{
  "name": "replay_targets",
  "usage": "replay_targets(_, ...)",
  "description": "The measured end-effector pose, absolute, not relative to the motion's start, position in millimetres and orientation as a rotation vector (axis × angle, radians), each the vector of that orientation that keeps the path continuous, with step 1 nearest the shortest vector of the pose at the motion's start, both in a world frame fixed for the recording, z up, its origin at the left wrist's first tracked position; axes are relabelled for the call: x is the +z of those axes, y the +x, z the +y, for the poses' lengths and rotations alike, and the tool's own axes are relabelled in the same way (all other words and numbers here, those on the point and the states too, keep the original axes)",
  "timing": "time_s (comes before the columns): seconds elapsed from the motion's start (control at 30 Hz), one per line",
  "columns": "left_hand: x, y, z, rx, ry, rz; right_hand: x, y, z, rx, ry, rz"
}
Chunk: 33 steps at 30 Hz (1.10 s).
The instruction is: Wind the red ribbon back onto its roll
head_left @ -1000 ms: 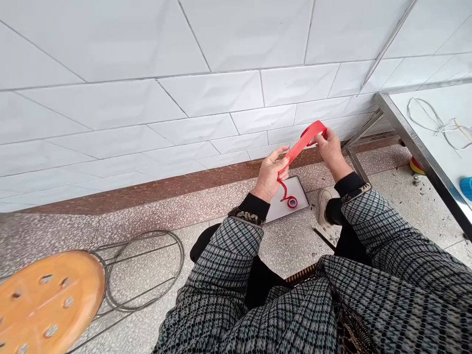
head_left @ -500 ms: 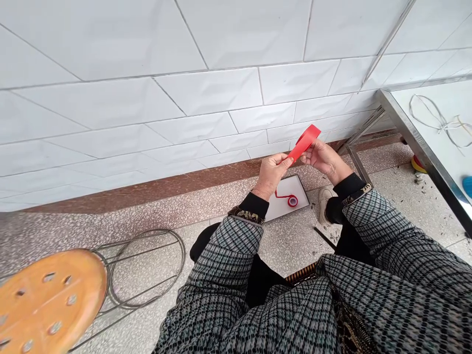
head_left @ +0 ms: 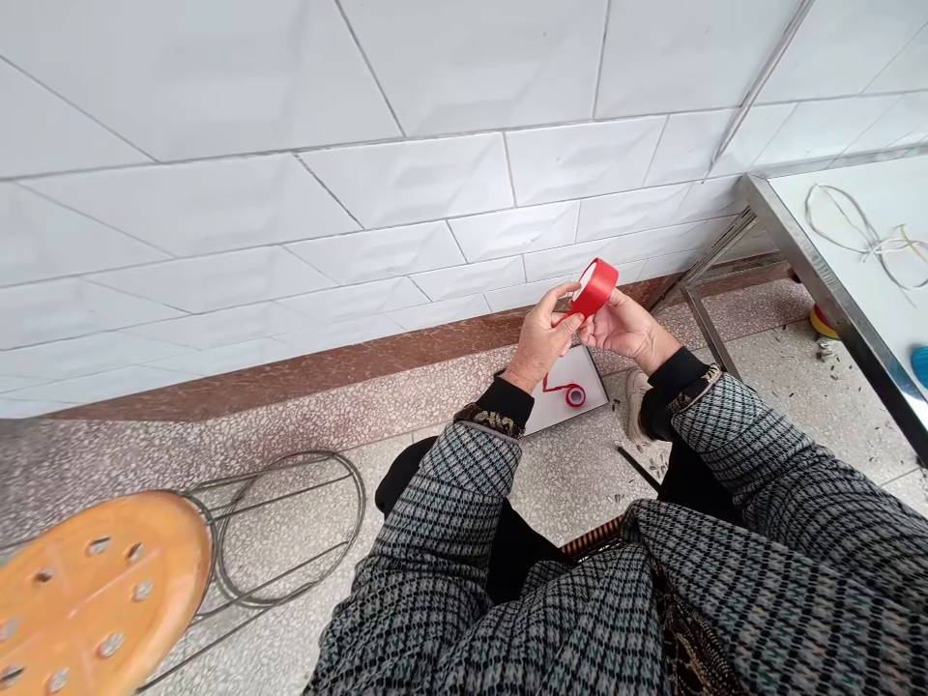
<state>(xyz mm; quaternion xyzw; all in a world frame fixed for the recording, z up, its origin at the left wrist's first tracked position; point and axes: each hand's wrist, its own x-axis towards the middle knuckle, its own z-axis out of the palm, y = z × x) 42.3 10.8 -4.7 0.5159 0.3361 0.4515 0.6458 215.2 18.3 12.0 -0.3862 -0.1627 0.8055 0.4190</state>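
Note:
A loop of red ribbon is held up in front of the white tiled wall, between both hands. My left hand pinches its lower end with thumb and fingers. My right hand cups the loop from the right, fingers curled round it. A thin red strand runs down from my left hand to a small red ribbon spool. The spool lies on a white board on the floor below.
An orange stool seat with a wire frame stands at lower left. A steel-edged white table with loose wires is at right. My white shoe rests beside the board. Debris litters the speckled floor.
The straight stretch of ribbon between my hands has been gathered into a small loop. My hands have come closer together, the right one moving left and down.

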Motion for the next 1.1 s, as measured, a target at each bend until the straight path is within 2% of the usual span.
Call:
replay_targets(0.27, 3, 36, 12, 0.948, 1.282, 0.8, 7, 217, 19, 2.082, -0.98, -0.446)
replay_targets(0.5, 5, 36, 11, 1.044, 1.423, 0.858, 4, 219, 20, 2.13, -1.019, -0.454)
replay_targets(0.73, 2, 30, 17, 0.968, 1.285, 0.797, 4, 215, 13, 2.103, -0.998, -0.636)
replay_targets(0.83, -2, 23, 20, 0.924, 1.186, 0.704, 7, 218, 13, 1.926, -1.049, -0.88)
replay_targets(1.0, -2, 17, 19, 0.791, 1.127, 0.634, 6, 230, 19, 1.413, -1.109, -1.273)
replay_targets(1.1, -1, 22, 17, 0.835, 1.104, 0.651, 4, 235, 25, 1.19, -1.19, -1.358)
